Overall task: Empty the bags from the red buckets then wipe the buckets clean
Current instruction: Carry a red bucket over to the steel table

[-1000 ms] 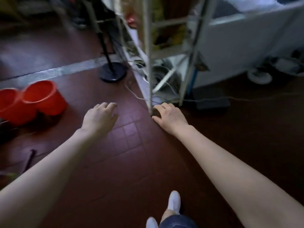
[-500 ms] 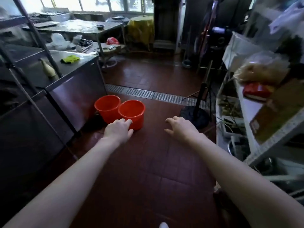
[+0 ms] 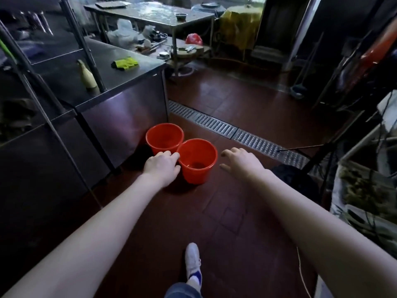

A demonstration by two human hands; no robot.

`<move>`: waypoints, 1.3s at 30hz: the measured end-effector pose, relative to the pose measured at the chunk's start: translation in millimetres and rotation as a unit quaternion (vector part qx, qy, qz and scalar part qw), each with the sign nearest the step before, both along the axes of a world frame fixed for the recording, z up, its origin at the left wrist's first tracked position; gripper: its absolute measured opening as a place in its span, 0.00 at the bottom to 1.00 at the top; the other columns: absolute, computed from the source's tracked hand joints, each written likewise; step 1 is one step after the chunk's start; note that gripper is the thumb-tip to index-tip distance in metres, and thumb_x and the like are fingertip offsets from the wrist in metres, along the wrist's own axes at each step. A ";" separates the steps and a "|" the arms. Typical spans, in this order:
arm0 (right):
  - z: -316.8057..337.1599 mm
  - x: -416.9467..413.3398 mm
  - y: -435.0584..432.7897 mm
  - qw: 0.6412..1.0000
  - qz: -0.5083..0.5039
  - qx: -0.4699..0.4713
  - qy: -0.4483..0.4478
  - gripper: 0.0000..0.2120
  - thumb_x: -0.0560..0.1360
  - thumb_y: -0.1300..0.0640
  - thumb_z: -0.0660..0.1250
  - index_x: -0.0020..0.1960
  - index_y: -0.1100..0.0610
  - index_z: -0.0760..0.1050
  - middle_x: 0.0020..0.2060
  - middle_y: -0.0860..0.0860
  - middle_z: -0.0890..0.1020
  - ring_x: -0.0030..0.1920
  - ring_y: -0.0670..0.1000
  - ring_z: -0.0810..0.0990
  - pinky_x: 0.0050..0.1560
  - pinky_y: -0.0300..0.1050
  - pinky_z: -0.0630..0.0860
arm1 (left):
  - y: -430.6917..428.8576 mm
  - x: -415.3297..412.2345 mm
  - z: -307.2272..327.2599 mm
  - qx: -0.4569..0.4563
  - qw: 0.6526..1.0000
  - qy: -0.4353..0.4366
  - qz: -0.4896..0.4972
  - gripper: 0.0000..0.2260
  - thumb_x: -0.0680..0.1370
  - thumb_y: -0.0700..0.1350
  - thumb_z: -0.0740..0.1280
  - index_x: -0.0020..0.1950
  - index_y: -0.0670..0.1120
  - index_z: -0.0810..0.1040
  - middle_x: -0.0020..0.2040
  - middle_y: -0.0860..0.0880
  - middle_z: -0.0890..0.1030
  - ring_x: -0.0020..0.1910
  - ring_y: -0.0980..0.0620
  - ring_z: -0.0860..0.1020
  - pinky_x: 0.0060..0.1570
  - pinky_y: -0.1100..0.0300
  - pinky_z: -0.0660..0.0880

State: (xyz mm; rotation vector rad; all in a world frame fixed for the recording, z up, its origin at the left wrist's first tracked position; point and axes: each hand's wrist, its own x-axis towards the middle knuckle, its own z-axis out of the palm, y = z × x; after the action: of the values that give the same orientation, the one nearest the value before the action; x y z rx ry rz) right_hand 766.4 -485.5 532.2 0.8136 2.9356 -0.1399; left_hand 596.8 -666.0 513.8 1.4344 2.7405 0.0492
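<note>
Two red buckets stand side by side on the dark red tile floor by the steel counter's corner: the far bucket [image 3: 164, 137] and the near bucket [image 3: 197, 160], rims touching. No bag shows in either. My left hand [image 3: 162, 167] hovers in front of the gap between them, fingers loosely curled at the near bucket's left rim, holding nothing. To the right of the near bucket my right hand [image 3: 241, 161] is spread open and empty, a short way off the rim.
A steel counter [image 3: 120, 87] with a yellow-green cloth [image 3: 124, 63] and a pale bottle [image 3: 87, 76] stands left. A metal floor drain grate [image 3: 236, 130] runs behind the buckets. A fan base [image 3: 294, 177] and cluttered shelves [image 3: 365, 190] lie right. My white shoe [image 3: 193, 261] is below.
My view swung from the shelf legs round to the buckets and drew closer. Both hands have reached forward toward the near bucket, the left now at its rim.
</note>
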 end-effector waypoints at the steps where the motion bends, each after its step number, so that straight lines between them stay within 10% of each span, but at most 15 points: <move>1: -6.3 -17.3 16.9 1.000 0.003 -0.003 -0.007 0.23 0.77 0.41 0.62 0.69 0.50 0.68 0.62 0.53 0.74 0.64 0.56 0.72 0.60 0.54 0.73 | 16.4 -15.9 -7.2 0.010 1.000 -0.007 0.004 0.18 0.80 0.54 0.58 0.69 0.52 0.71 0.60 0.48 0.77 0.60 0.45 0.75 0.52 0.50 0.75; 19: -140.8 -239.3 309.8 0.986 -0.045 -0.136 -0.081 0.22 0.78 0.43 0.60 0.70 0.50 0.67 0.60 0.54 0.73 0.62 0.58 0.71 0.59 0.54 0.73 | 280.3 -233.2 -147.9 -0.004 0.966 -0.214 0.143 0.18 0.80 0.53 0.62 0.69 0.52 0.70 0.61 0.47 0.73 0.58 0.44 0.76 0.53 0.48 0.76; 39: -583.7 -414.8 510.7 0.939 -0.062 -0.250 -0.226 0.27 0.74 0.50 0.67 0.71 0.48 0.65 0.66 0.56 0.66 0.61 0.64 0.72 0.62 0.56 0.73 | 412.0 -379.2 -557.3 -0.083 0.879 -0.302 0.358 0.26 0.78 0.50 0.67 0.75 0.52 0.62 0.75 0.43 0.57 0.66 0.39 0.71 0.62 0.45 0.75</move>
State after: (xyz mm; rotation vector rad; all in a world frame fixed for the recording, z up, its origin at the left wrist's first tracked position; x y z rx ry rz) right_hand 351.6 25.2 -51.4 0.8106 2.2685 -0.5936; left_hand 217.5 -254.0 -43.4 0.2191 2.4663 0.2334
